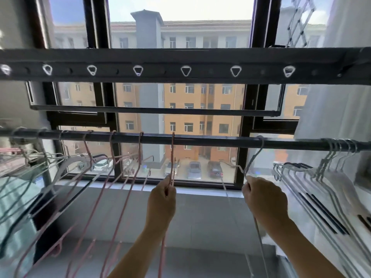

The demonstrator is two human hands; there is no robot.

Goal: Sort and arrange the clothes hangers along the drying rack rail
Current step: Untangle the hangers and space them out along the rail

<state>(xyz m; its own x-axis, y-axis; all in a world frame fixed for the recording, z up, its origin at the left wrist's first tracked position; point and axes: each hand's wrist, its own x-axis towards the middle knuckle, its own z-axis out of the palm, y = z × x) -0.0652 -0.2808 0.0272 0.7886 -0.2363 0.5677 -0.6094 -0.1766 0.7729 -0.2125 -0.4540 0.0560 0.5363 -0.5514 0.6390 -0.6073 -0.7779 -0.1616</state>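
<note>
Window point(180, 109) behind; rail point(210, 141) bears thin pink hangers point(140, 149) at nine o'clock, white hangers point(337, 177) at three. Left hand point(161, 199) pinches pink hanger point(173, 157), right hand point(265, 197) white hanger point(253, 159).

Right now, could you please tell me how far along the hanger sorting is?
Roughly midway. Done: pale hangers bunched at the right end of the rail, pink hangers spaced left of centre. In hand: the left hand pinches a pink hanger, the right hand grips a pale hanger, both hooked on it. Left: the mixed cluster at the far left looks unsorted.
</note>
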